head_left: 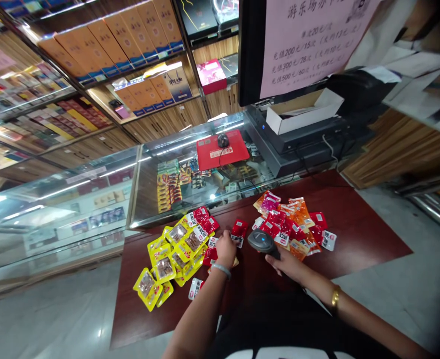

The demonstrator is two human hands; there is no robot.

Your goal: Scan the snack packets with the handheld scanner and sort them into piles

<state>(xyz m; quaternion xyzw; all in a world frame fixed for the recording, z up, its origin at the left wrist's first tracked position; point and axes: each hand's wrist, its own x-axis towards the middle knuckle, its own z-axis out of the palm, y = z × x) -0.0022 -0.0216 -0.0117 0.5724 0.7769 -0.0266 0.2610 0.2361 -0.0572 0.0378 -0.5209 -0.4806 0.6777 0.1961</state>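
My right hand (282,263) is wrapped round the handle of a dark grey barcode scanner (261,242), whose head has a small blue light. Fingers pinched, my left hand (226,250) is at the edge of a small red snack packet (239,228) with a white label. More red and white packets lie under and beside that hand, partly hidden by it. To its left spreads a heap of yellow snack packets (165,267) with clear windows. Beyond the scanner, to the right, lies a pile of red and orange packets (290,222).
The packets lie on a dark red tabletop (369,239). Behind it stands a glass display counter (145,184) with a red mouse pad (205,154) and a black mouse (223,140). A monitor back with a pink price sheet (298,50) and a white open box (302,117) stand at right.
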